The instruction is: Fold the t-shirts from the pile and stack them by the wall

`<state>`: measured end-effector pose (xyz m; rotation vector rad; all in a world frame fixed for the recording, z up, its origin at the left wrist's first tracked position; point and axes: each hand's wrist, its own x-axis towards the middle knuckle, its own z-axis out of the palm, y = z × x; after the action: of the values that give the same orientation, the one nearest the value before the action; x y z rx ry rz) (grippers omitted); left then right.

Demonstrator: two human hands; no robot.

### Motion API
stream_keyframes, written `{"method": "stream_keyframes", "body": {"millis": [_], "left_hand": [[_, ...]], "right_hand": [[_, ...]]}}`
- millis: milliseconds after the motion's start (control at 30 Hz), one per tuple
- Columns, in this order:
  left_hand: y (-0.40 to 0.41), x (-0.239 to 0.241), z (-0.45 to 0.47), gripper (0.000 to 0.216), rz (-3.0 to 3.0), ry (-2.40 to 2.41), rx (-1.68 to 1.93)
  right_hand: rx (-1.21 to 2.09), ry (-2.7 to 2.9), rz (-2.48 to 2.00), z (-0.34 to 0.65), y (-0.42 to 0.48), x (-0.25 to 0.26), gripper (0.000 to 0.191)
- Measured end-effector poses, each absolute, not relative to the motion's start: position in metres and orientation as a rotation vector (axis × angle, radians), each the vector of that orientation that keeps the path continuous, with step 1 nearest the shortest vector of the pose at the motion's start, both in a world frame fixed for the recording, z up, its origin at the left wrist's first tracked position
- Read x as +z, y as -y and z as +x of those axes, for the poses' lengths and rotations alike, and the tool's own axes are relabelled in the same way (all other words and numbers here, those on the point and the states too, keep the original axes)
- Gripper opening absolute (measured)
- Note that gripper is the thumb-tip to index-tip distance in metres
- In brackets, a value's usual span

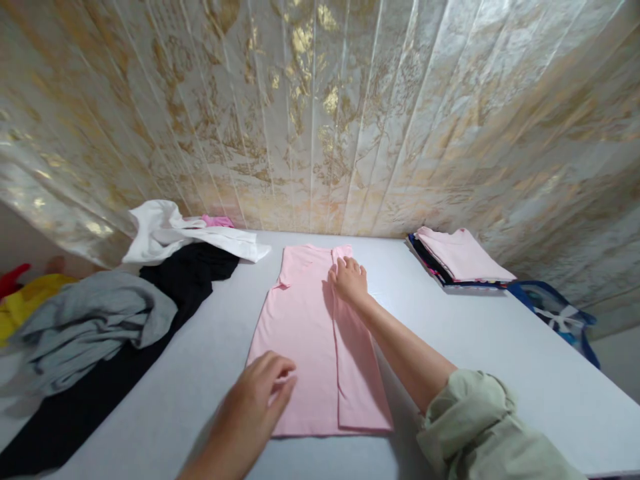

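A pink T-shirt (310,333) lies on the white table in front of me, its right side folded inward as a long strip. My right hand (349,279) rests on the upper part of that strip, near the shoulder end, with bent fingers slightly spread. Over the lower left edge of the shirt is my left hand (263,390), its thumb and fingers curved and apart, with nothing seen between them. Whether the left fingertips touch the cloth I cannot tell.
A stack of folded clothes (460,257) stands at the back right, beside a blue-edged clear bag (560,317). Loose black (193,273), grey (105,320), white (165,230) and yellow (35,297) garments are heaped on the left. A patterned curtain (310,120) hangs behind the white table (450,340).
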<state>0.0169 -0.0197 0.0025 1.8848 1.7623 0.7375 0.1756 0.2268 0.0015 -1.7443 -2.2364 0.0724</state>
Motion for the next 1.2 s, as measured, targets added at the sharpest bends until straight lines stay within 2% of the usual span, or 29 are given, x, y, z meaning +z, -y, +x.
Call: {"method": "stream_keyframes", "body": {"millis": [100, 233, 400, 533, 700, 933, 1067, 1200], "left_hand": [[0.021, -0.009, -0.022, 0.018, 1.778, -2.066, 0.752], [0.021, -0.007, -0.04, 0.014, 1.777, -2.29, 0.575], [0.018, 0.013, -0.027, 0.01, 1.752, -2.37, 0.375], [0.014, 0.017, -0.023, 0.007, 1.725, -2.38, 0.364], [0.012, 0.014, -0.026, 0.007, 1.699, -2.349, 0.417], [0.007, 0.005, -0.03, 0.013, 1.675, -2.266, 0.564], [0.002, -0.005, -0.03, 0.016, 1.59, -2.123, 0.752], [-0.002, -0.019, -0.028, 0.008, 1.45, -1.965, 1.041]], "right_hand": [[0.031, 2.348, -1.498, 0.147, -0.219, 0.015, 0.047], [0.139, 2.566, -1.234, 0.104, -0.197, 0.009, 0.051], [0.177, 2.65, -1.237, 0.085, -0.178, -0.021, 0.063], [0.18, 2.673, -1.231, 0.087, -0.18, -0.021, 0.06], [0.166, 2.649, -1.219, 0.081, -0.186, 0.003, 0.035], [0.097, 2.603, -1.31, 0.063, -0.182, 0.012, 0.026], [0.097, 2.552, -1.406, 0.051, -0.181, 0.014, 0.025], [0.159, 2.478, -1.533, 0.037, -0.186, 0.02, 0.037]]}}
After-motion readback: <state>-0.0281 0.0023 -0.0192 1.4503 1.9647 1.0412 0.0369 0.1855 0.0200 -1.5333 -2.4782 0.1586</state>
